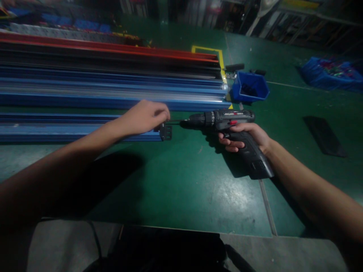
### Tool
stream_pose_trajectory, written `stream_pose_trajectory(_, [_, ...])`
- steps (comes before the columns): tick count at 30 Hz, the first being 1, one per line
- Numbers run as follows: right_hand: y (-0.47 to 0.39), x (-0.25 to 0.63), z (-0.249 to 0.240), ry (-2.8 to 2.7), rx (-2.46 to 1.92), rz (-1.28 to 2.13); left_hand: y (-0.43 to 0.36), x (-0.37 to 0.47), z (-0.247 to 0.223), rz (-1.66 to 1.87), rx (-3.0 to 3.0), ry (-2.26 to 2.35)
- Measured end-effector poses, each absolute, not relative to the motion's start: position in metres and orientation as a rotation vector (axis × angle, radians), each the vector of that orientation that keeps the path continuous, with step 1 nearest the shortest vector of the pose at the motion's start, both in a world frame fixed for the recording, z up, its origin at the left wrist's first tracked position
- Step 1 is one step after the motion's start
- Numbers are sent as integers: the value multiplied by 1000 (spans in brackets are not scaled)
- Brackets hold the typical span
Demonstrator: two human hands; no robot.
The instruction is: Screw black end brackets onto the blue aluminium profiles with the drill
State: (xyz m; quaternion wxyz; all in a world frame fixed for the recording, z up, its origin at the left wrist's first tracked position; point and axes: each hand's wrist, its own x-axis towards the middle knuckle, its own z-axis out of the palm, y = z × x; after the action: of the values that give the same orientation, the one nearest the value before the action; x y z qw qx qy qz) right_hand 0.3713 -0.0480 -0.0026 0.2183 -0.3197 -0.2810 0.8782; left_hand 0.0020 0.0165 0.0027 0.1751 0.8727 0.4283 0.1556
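In my right hand [249, 138] is a black cordless drill [210, 119], my fingers wrapped round its grip. Its long thin bit points left towards the end of a blue metal profile [136, 136]. A black slotted end piece [166, 132] sits at that end of the profile. Over the same end rests my left hand [147, 117], thumb and fingers closed together close to the tip of the bit. What they pinch, if anything, is hidden.
Behind lie several long blue, black and red profiles [113, 100]. A blue bin [251, 88] with dark parts stands at their right end. Farther right are a dark flat object [324, 136] and a blue container [331, 75] of small pieces. The green table's [193, 196] front edge is near me.
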Motion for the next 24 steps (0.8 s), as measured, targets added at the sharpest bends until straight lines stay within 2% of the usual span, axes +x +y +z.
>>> stream_pose_trajectory(24, [-48, 371, -2, -802, -918, 2421, 15, 2, 4, 397, 2471, 1243])
